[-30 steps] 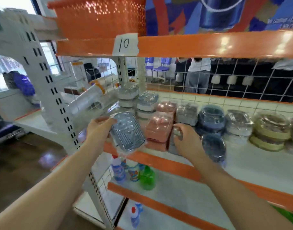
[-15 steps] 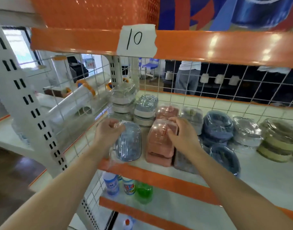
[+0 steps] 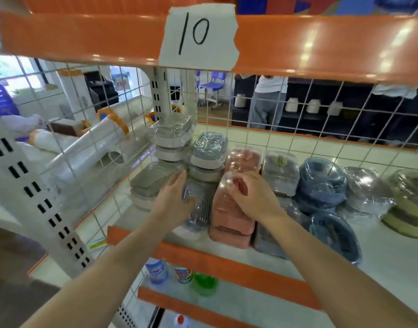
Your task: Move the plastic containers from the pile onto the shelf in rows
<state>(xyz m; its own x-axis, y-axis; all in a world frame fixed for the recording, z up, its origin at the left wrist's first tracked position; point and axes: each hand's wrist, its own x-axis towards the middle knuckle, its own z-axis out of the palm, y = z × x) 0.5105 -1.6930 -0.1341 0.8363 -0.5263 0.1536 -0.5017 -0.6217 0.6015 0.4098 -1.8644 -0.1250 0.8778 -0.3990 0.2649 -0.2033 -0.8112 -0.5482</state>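
A clear plastic container with a blue lid stands at the front left of the white shelf, wrapped in film. My left hand holds its left side, fingers reaching back along it. Right beside it is a stack of pink containers; my right hand grips the clear top of that stack with curled fingers. Behind stand more rows: grey-lidded stacks, another pink container, a grey box.
Blue bowls, film-wrapped clear bowls and green bowls fill the shelf to the right. A flat clear box sits at far left. Wire mesh backs the shelf; the orange shelf above carries a "10" label. Bottles stand below.
My left hand has carried the blue-lidded container from the air in front onto the shelf beside the pink stack. My right hand shifted left onto the pink stack's top.
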